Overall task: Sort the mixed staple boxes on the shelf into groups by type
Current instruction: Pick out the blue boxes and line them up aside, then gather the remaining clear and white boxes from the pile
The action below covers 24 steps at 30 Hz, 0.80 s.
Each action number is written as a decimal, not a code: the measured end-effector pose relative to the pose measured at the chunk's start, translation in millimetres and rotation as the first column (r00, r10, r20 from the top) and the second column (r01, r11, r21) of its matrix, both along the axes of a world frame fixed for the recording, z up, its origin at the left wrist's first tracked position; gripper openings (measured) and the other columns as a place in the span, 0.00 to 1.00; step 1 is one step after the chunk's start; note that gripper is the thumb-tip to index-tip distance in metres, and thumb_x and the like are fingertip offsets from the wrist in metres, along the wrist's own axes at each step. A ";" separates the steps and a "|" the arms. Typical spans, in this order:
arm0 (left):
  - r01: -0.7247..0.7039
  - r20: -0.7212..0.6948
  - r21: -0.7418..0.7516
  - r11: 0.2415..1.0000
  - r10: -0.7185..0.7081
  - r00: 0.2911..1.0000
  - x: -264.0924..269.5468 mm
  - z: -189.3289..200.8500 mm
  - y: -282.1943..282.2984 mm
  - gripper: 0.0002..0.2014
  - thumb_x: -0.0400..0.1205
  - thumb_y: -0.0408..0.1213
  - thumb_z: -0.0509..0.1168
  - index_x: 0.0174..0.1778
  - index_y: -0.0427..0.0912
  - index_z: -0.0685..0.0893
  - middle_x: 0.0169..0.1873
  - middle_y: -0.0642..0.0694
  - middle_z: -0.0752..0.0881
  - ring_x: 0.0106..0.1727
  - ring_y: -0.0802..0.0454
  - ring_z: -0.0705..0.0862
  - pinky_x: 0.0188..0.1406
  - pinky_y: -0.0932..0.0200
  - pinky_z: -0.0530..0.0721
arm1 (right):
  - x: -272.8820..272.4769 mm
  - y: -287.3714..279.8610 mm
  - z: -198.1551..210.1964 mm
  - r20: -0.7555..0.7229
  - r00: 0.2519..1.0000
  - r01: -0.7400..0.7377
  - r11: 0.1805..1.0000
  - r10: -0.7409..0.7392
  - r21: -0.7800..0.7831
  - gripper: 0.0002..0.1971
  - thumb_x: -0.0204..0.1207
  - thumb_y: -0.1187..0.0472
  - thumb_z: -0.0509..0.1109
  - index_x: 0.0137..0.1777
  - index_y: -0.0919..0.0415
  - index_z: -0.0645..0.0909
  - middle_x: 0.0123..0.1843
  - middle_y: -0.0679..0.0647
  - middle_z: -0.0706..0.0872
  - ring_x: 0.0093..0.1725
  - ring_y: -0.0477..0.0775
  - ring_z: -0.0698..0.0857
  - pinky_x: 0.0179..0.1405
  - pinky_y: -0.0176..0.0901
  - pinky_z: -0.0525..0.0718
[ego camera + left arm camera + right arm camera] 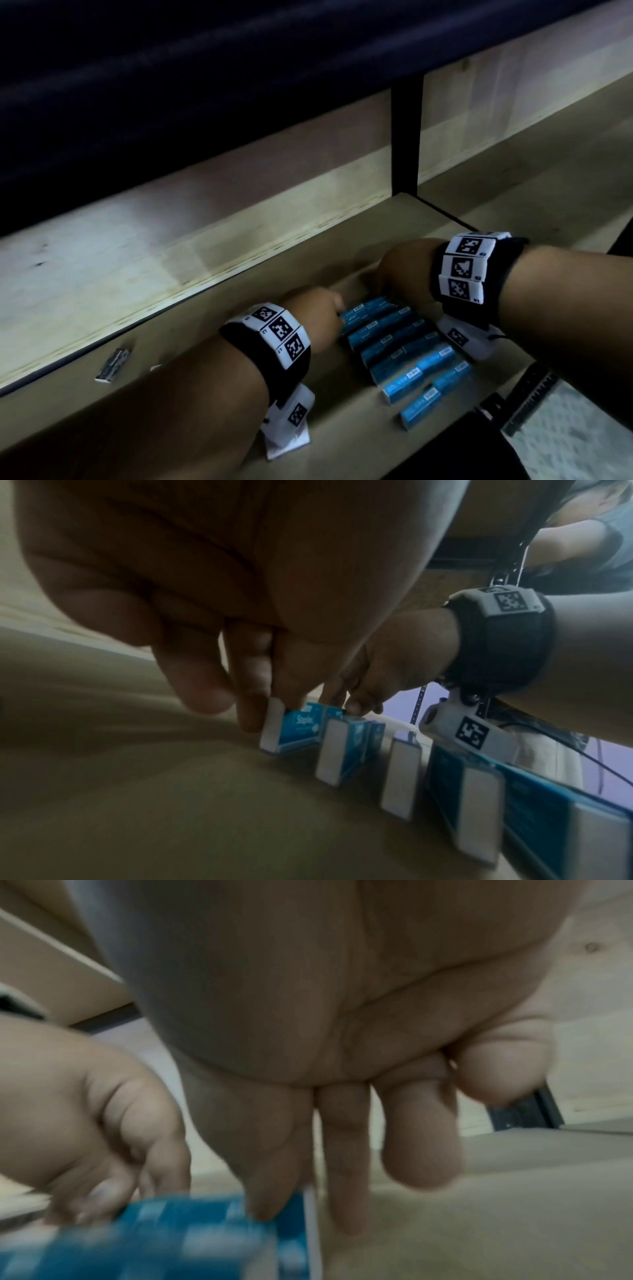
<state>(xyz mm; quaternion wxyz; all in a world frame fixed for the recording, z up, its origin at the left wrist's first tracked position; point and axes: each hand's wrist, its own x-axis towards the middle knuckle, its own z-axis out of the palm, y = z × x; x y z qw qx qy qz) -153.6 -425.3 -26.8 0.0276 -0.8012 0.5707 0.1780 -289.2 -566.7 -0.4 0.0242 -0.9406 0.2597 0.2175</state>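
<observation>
Several blue staple boxes (407,349) lie side by side in a slanted row on the wooden shelf (212,318). Both hands are at the farthest blue box (366,310). My left hand (337,310) pinches its white left end (270,723) between thumb and fingers. My right hand (380,284) holds the opposite end, thumb on the blue top (192,1231) and a finger behind the white end flap. In the left wrist view my left hand (270,710) and right hand (356,704) face each other across this box (301,726). The right wrist view is blurred.
A small grey staple box (113,365) lies alone on the shelf to the left. A black upright post (406,137) stands behind the right hand. A dark shelf overhangs above. At the lower right, off the shelf, are a black ruler-like strip (534,394) and a pale speckled sheet.
</observation>
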 end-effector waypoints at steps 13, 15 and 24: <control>-0.224 -0.194 -0.128 0.966 0.197 0.961 16.7 17.7 63.6 0.15 0.81 0.52 0.67 0.63 0.57 0.84 0.51 0.55 0.88 0.48 0.53 0.87 0.54 0.52 0.86 | -16.4 39.7 45.5 0.367 0.930 -0.018 1.000 0.013 0.011 0.19 0.78 0.46 0.69 0.69 0.35 0.80 0.62 0.37 0.85 0.61 0.44 0.82 0.53 0.37 0.75; -0.245 -0.212 -0.135 0.960 0.214 0.954 17.7 19.0 78.9 0.15 0.81 0.53 0.67 0.63 0.58 0.83 0.50 0.58 0.89 0.50 0.55 0.87 0.57 0.53 0.85 | -16.0 58.0 51.6 0.418 0.908 -0.014 0.999 -0.001 0.032 0.18 0.77 0.46 0.69 0.68 0.34 0.81 0.59 0.36 0.86 0.59 0.42 0.82 0.51 0.37 0.75; -0.255 -0.110 -0.237 0.937 0.235 0.966 27.0 30.2 160.3 0.19 0.78 0.61 0.64 0.65 0.69 0.79 0.52 0.72 0.86 0.53 0.71 0.82 0.42 0.76 0.67 | 6.0 126.9 37.7 0.425 0.903 -0.038 0.973 -0.065 0.228 0.20 0.74 0.49 0.72 0.66 0.36 0.83 0.57 0.36 0.88 0.54 0.40 0.84 0.56 0.38 0.82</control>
